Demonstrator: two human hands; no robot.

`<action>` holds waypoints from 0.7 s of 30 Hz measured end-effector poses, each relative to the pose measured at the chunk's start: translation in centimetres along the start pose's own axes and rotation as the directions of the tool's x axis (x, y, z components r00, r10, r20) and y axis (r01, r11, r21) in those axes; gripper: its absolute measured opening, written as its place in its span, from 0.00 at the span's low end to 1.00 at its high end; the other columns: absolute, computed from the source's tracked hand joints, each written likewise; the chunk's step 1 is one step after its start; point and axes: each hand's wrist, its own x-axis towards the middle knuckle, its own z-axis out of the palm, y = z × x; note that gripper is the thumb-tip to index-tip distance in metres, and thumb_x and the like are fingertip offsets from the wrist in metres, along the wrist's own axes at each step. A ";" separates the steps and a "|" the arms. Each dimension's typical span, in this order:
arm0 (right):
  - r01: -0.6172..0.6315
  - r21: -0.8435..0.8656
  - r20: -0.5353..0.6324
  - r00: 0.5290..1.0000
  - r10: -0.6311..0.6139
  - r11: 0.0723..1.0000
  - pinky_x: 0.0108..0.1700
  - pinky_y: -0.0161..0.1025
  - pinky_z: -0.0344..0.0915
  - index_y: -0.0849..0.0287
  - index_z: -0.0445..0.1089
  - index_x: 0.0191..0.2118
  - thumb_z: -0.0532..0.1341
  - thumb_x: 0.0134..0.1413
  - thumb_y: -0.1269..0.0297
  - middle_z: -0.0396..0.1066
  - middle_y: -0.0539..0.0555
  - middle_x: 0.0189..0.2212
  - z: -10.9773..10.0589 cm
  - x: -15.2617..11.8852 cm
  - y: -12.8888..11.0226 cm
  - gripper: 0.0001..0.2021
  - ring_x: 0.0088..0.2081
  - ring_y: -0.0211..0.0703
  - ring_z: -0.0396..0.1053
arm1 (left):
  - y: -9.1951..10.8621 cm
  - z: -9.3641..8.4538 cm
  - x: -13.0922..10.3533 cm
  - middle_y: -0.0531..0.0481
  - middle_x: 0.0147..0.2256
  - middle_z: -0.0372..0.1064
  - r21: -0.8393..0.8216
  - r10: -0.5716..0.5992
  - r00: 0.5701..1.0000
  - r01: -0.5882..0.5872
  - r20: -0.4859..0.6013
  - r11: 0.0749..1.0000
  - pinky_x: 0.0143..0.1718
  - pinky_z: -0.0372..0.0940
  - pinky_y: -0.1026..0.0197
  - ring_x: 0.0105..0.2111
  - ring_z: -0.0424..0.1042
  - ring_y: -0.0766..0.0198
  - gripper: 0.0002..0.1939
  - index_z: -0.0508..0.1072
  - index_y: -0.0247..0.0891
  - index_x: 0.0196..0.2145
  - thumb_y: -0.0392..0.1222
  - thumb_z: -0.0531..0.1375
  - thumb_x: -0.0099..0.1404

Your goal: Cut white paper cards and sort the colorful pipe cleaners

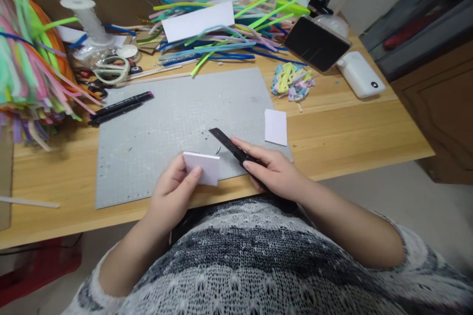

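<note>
Between the thumb and fingers of my left hand (pixel 173 187) is a small white rectangle of foam board (pixel 209 167), raised over the front of the grey cutting mat (pixel 177 118). My right hand (pixel 273 170) grips a black utility knife (pixel 234 150), its dark blade out and angled up to the left. The blade tip sits apart from the board, to its upper right. A second white piece (pixel 275 128) lies on the mat's right edge. Small dark scraps (pixel 207 133) dot the mat near the blade.
Black markers (pixel 120 108) lie at the mat's left. Behind are scissors (pixel 113 69), a clear spool (pixel 88 19), loose pipe cleaners (pixel 221 49) and a white strip (pixel 199 20). A pipe cleaner bundle (pixel 33 69) stands left. At right are a phone (pixel 318 43) and a white power bank (pixel 360 75).
</note>
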 end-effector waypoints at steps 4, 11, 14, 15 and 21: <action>0.179 0.207 -0.126 0.980 -0.155 0.962 0.55 0.51 0.63 0.49 0.51 0.65 0.50 0.62 0.66 0.62 0.55 0.58 0.2 -0.6 -0.1 0.26 0.56 0.46 0.63 | -0.1 0.7 0.7 0.51 0.30 0.63 -0.205 -0.169 0.978 0.192 0.122 0.960 0.29 0.62 0.62 0.28 0.63 0.64 0.08 0.63 0.40 0.37 0.41 0.54 0.59; 0.309 0.170 -0.137 0.948 -0.288 0.936 0.45 0.41 0.68 0.48 0.51 0.64 0.51 0.60 0.71 0.72 0.53 0.45 0.7 -1.5 -0.1 0.27 0.43 0.39 0.69 | 0.1 -0.1 0.6 0.48 0.35 0.62 -0.024 -0.034 0.937 0.045 0.346 0.999 0.34 0.61 0.59 0.32 0.61 0.62 0.19 0.61 0.41 0.46 0.49 0.53 0.59; 0.228 0.111 -0.141 0.967 -0.212 0.967 0.50 0.44 0.66 0.48 0.49 0.65 0.50 0.61 0.71 0.68 0.54 0.52 0.8 -1.4 -0.2 0.28 0.49 0.41 0.67 | 0.4 -0.6 0.4 0.46 0.39 0.63 0.228 -0.064 0.924 -0.025 0.378 0.973 0.39 0.62 0.57 0.37 0.63 0.59 0.25 0.56 0.42 0.55 0.51 0.53 0.63; 0.201 0.094 -0.140 0.972 -0.187 0.975 0.51 0.45 0.65 0.47 0.48 0.65 0.50 0.61 0.71 0.66 0.54 0.55 0.8 -1.4 -0.2 0.28 0.52 0.42 0.66 | 0.5 -0.7 0.4 0.45 0.41 0.64 0.307 -0.061 0.930 -0.057 0.362 0.950 0.43 0.61 0.54 0.40 0.63 0.58 0.25 0.55 0.41 0.57 0.50 0.51 0.65; 0.070 0.047 -0.084 0.994 -0.065 0.996 0.54 0.47 0.64 0.46 0.46 0.66 0.48 0.62 0.70 0.63 0.53 0.58 1.3 -0.7 -0.2 0.28 0.55 0.42 0.64 | 1.7 -0.5 1.2 0.42 0.44 0.65 0.618 0.008 0.948 -0.215 0.319 0.756 0.47 0.60 0.52 0.43 0.65 0.57 0.17 0.67 0.37 0.45 0.45 0.42 0.70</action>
